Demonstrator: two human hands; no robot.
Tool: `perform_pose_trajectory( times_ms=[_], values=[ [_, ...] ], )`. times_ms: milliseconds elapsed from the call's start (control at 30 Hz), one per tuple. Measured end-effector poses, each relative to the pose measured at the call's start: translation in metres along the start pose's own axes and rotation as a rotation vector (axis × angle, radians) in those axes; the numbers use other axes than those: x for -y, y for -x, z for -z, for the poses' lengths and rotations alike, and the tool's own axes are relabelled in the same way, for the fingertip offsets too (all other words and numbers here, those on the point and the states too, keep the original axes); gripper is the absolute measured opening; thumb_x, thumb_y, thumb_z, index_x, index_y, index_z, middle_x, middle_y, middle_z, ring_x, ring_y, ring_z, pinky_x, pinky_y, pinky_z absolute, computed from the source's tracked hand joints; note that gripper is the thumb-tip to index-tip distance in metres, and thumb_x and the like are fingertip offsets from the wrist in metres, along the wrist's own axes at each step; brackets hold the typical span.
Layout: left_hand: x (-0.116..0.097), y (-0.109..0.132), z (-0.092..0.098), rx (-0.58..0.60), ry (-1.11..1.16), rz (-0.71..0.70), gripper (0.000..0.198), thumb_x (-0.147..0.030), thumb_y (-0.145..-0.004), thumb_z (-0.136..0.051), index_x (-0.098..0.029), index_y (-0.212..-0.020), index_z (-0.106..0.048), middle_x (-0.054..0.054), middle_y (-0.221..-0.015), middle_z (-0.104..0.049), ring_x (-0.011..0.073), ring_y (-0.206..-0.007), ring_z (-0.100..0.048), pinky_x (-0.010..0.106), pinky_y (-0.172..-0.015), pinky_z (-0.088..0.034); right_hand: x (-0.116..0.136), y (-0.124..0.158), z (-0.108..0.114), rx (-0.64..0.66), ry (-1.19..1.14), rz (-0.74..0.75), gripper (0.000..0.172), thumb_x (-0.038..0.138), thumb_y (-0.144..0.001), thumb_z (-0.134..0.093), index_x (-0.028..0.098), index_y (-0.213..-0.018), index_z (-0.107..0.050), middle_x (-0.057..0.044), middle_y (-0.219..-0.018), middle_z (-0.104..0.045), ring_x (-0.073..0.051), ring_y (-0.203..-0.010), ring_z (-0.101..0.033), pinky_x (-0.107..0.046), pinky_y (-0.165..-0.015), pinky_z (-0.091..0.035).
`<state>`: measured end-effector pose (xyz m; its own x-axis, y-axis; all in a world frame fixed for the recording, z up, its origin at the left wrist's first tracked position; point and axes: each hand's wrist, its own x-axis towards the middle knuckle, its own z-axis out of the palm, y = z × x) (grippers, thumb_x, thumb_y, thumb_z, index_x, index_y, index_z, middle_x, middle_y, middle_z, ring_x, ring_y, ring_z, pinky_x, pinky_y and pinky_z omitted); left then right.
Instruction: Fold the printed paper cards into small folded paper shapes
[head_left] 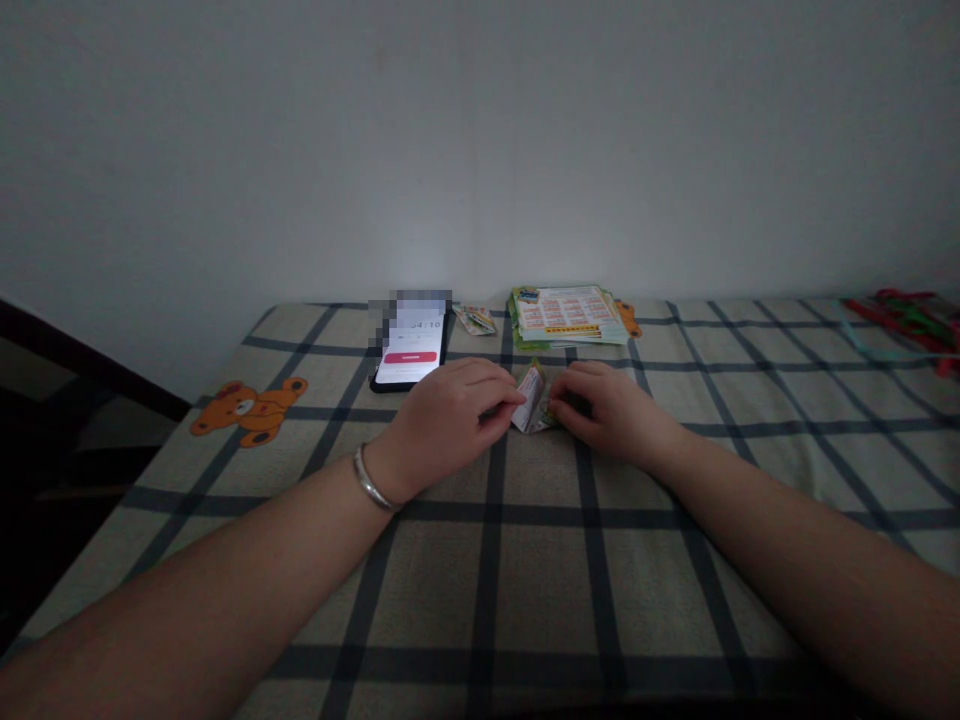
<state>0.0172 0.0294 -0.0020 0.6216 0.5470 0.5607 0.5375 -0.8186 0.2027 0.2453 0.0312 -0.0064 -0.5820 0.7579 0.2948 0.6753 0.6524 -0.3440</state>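
A small folded piece of printed paper (531, 396) stands between my two hands, with a crease down it and its two sides angled apart. My left hand (459, 412), with a silver bangle at the wrist, pinches its left side between thumb and fingertips. On the other side, my right hand (600, 408) is closed on the paper's right part, its fingertips curled over that edge. Parts of the paper are hidden behind the fingers. Behind my hands lies a stack of printed sheets (566, 315), the top one showing a calendar-like grid.
A lit phone (411, 345) with a red button lies behind my left hand. Beside it rests a small folded paper piece (477, 320). The checked tablecloth (420, 610) carries a bear figure (251, 408) at left. Red and green items (911, 320) sit far right, against the wall (480, 150).
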Motion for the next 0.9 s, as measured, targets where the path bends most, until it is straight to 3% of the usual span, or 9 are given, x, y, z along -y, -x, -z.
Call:
perform_pose_trajectory(
  times_ms=[133,433,900],
  values=[
    [-0.0003,0.0003,0.0012,0.045,0.001,0.013,0.014,-0.012,-0.083,-0.057,-0.016,-0.092,-0.067,0.005,-0.098,-0.067,0.0193,-0.095,-0.061,0.036,-0.085,-0.052,-0.002,0.0003,0.0026,0.042,-0.014,0.067,0.016,0.023,-0.085,-0.053,0.019,-0.07,-0.048,-0.001,-0.074,-0.052,-0.016,-0.075,-0.048,-0.028,-0.066,-0.036],
    [0.0,0.0012,-0.0002,0.057,0.017,-0.012,0.013,-0.011,-0.083,-0.055,-0.017,-0.089,-0.065,0.005,-0.097,-0.064,0.0186,-0.093,-0.06,0.034,-0.083,-0.052,-0.006,-0.0033,-0.0046,0.013,-0.013,-0.11,0.017,0.028,-0.085,-0.055,0.019,-0.071,-0.051,0.0,-0.07,-0.056,-0.013,-0.062,-0.046,-0.026,-0.055,-0.03],
    [-0.0026,0.001,-0.001,0.111,0.046,-0.029,0.015,-0.013,-0.084,-0.054,-0.017,-0.087,-0.068,0.006,-0.098,-0.061,0.0184,-0.093,-0.059,0.033,-0.083,-0.05,0.0017,-0.0063,-0.0068,0.003,0.129,-0.122,0.016,0.025,-0.084,-0.055,0.02,-0.071,-0.048,-0.001,-0.07,-0.056,-0.015,-0.064,-0.046,-0.028,-0.058,-0.031]
  ],
)
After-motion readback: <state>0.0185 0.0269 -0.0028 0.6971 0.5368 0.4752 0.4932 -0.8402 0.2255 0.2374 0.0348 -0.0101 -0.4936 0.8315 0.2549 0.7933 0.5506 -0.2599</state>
